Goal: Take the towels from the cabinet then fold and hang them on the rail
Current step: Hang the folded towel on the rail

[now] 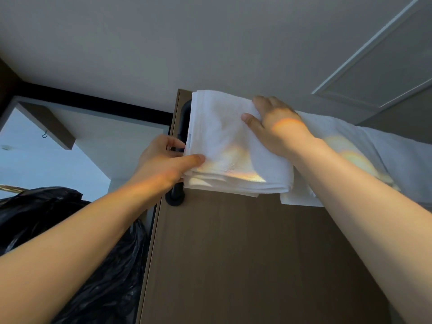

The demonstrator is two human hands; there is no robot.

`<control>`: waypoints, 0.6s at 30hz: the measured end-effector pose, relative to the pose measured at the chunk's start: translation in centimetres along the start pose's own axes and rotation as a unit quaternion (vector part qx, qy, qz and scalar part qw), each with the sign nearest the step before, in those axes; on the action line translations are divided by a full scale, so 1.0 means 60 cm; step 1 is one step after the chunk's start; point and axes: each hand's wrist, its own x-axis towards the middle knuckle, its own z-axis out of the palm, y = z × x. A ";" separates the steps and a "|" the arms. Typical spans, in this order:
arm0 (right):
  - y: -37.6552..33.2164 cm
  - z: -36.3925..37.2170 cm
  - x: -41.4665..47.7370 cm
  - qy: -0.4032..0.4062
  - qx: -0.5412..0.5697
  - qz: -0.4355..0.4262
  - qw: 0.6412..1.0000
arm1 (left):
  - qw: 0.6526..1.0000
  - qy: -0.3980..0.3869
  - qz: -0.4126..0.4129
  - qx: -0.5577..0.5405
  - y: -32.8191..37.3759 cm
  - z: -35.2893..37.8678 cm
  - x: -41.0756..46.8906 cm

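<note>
Under the flat right hand (274, 118) lies the folded towel (222, 141).

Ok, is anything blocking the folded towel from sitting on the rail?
Nothing visible does. The folded towel already drapes over the black rail, left hand pinching its edge, right hand flat on top. The second towel hangs right beside it; the right forearm hides whether they overlap.

No readable text, labels, brands, numbers or signs are being shown anywhere in the head view.
</note>
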 end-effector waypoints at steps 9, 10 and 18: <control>-0.020 -0.044 -0.201 0.011 0.004 -0.040 0.999 | 0.996 0.008 0.034 0.087 -0.006 -0.011 -0.073; -0.028 -0.049 -0.230 0.004 0.005 -0.043 0.999 | 0.994 -0.001 0.042 0.103 -0.015 -0.016 -0.093; -0.086 -0.021 -0.441 -0.181 0.057 -0.013 0.982 | 0.957 -0.160 0.040 0.237 -0.122 -0.059 -0.283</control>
